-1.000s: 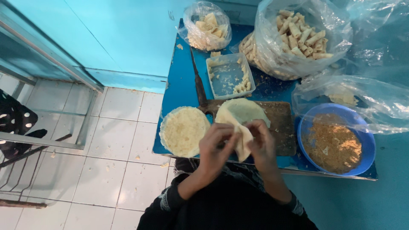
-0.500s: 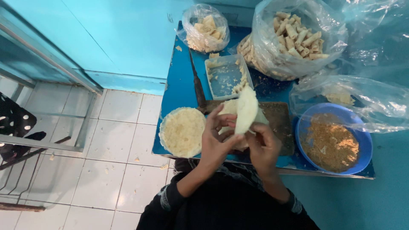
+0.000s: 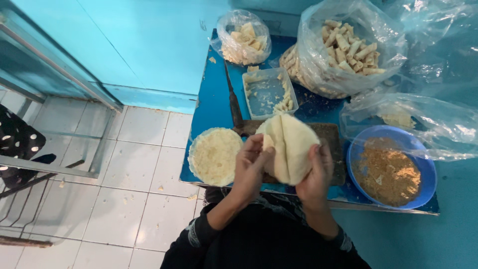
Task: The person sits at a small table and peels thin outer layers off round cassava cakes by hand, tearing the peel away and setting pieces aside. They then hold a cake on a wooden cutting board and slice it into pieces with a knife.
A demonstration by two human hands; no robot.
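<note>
Both hands hold a pale round wrapper sheet [image 3: 289,147] up over the dark cutting board [image 3: 331,137], which lies on the blue counter [image 3: 211,104]. The left hand [image 3: 249,169] has its fingers [image 3: 256,149] closed on the sheet's left edge, and the right hand [image 3: 316,177] grips the lower right edge with thumb and fingers pinched on it; the sheet shows a fold line down its middle. Just left of the board sits a stack of round wrappers [image 3: 215,155]. Right of the board stands a blue bowl [image 3: 423,164] of brown crumbs. Behind the board is a small clear plastic tub [image 3: 269,92], and beyond that a small bag [image 3: 244,37] and a large clear bag [image 3: 348,47] of finished rolls. A knife [image 3: 234,102] lies along the counter left of the tub.
</note>
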